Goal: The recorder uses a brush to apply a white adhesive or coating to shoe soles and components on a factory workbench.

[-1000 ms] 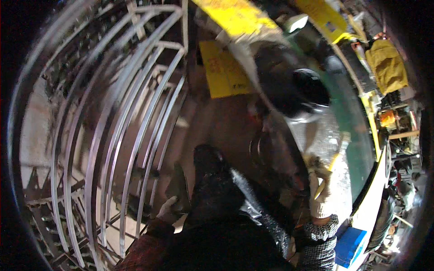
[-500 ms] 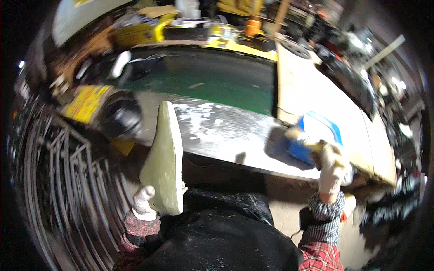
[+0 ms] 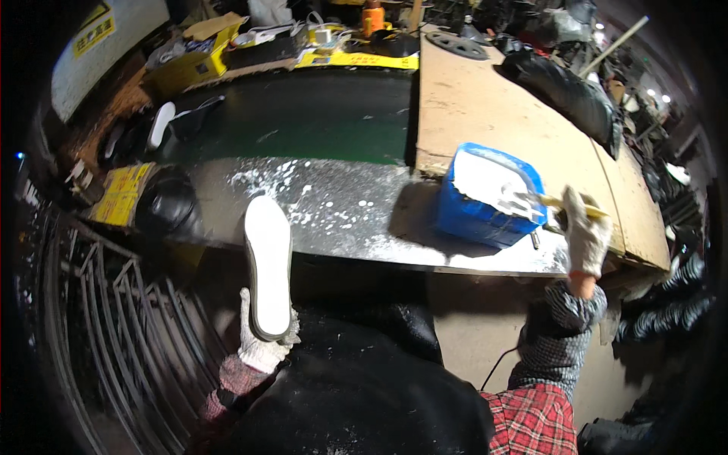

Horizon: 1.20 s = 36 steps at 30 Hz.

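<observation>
Shoe form in closed grip of left hand, yellow-handled brush likewise in right hand, over blue tub.

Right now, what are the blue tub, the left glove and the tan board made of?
Tub: probably plastic, with smooth, slightly shiny blue walls.
Left glove: knitted yarn, perhaps cotton, matt, with a bumpy texture.
Board: maybe plywood or thick cardboard; it's flat, matt and tan, so I can't tell which.
</observation>
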Each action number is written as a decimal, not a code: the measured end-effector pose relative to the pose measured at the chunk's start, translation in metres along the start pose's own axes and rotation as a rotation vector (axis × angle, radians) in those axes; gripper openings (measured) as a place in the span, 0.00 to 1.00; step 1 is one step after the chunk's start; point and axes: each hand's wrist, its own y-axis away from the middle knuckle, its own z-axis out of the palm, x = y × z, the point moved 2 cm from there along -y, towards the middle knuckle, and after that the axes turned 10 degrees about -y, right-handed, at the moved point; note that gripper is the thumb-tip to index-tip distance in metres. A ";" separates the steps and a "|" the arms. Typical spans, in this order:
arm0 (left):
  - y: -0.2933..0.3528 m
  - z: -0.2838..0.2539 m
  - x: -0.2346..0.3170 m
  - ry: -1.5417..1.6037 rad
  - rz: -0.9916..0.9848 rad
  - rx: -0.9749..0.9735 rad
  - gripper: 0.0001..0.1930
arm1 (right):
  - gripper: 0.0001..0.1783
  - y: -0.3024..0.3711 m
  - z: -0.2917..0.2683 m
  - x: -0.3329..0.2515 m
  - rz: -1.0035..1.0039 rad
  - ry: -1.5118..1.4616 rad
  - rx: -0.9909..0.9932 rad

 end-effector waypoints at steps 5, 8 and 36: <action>-0.003 0.010 0.010 0.102 -0.016 0.088 0.31 | 0.15 0.014 0.018 -0.056 0.548 -0.517 0.038; -0.013 -0.021 0.002 0.206 0.020 -0.074 0.38 | 0.13 0.040 0.126 -0.136 0.332 -0.596 -0.377; -0.013 -0.033 0.007 0.485 -0.014 -0.231 0.37 | 0.07 0.092 0.249 -0.181 0.256 -0.986 -1.013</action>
